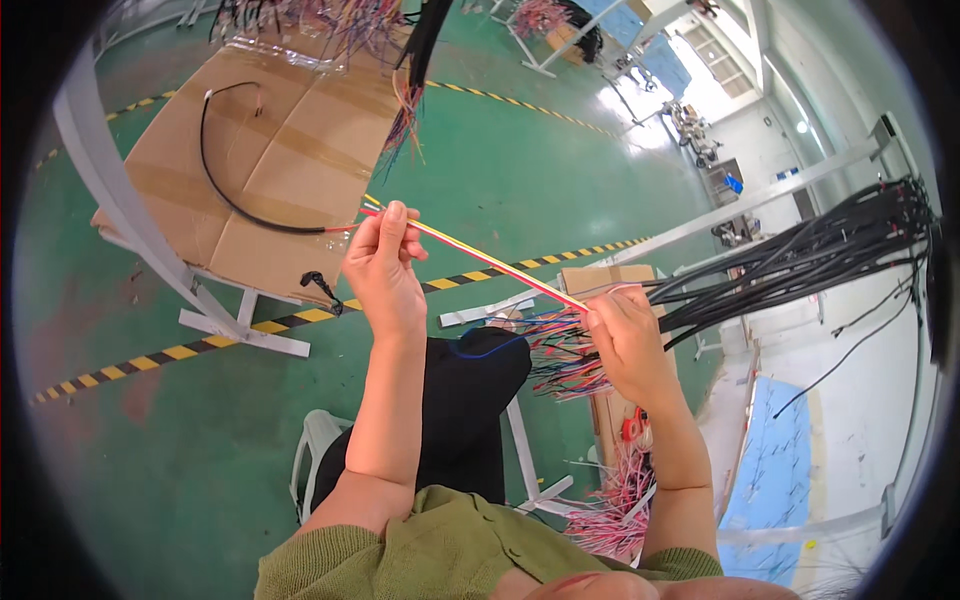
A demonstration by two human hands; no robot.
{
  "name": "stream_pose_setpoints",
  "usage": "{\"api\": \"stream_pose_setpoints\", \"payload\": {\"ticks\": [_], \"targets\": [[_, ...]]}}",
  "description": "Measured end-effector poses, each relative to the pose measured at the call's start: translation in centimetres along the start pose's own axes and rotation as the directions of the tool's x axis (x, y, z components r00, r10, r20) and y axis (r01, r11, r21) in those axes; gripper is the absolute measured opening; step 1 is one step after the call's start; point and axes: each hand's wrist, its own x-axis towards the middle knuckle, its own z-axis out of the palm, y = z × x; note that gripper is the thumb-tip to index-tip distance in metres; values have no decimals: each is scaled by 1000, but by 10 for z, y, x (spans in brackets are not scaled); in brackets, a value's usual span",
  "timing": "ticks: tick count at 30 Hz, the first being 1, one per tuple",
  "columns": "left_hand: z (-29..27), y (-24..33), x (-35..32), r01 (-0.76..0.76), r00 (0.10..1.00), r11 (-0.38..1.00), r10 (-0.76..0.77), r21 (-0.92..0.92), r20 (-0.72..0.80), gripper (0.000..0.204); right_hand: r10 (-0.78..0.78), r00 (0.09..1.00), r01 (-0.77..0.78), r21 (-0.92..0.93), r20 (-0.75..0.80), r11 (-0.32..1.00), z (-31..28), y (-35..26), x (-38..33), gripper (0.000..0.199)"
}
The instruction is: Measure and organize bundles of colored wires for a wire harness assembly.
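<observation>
A few thin wires (500, 265), yellow, white and red, run side by side and taut between my two hands. My left hand (388, 265) pinches them near their left end, where short loose tips stick out past the thumb. At the other end my right hand (628, 335) closes its thumb and fingers round the same wires. Just past my right hand lies a thick bundle of black cables (800, 260), with many coloured wire ends (565, 350) fanning out beneath the hand. Whether the held wires come out of one of these cables is hidden by my fingers.
To the left, a cardboard-covered table (285, 150) carries a single black cable (215, 180). More wire bundles (340, 25) lie at its far edge. White metal frames (140, 190) stand on both sides. Pink wires (615, 500) hang low at the right, near a blue sheet (770, 470).
</observation>
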Motion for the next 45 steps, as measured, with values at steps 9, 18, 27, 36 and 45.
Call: {"api": "stream_pose_setpoints", "payload": {"ticks": [9, 18, 27, 36, 45], "targets": [[10, -23, -6, -26, 999, 997, 23, 78, 42, 21, 75, 996, -76, -20, -48, 997, 5, 25, -15, 8], [9, -74, -7, 190, 981, 982, -190, -9, -22, 18, 136, 963, -141, -3, -234, 990, 32, 56, -37, 5], [-4, -125, -6, 339, 940, 940, -341, -40, -34, 19, 172, 964, -158, 82, -203, 984, 50, 91, -64, 6], [7, -143, -13, 319, 948, 947, -318, 37, -10, 19, 195, 949, -165, 137, -247, 977, 57, 124, -78, 5], [-35, -188, 1, 516, 853, 857, -515, -20, -85, 16, 199, 926, -203, 22, -322, 979, 94, 139, -75, 10]]}}
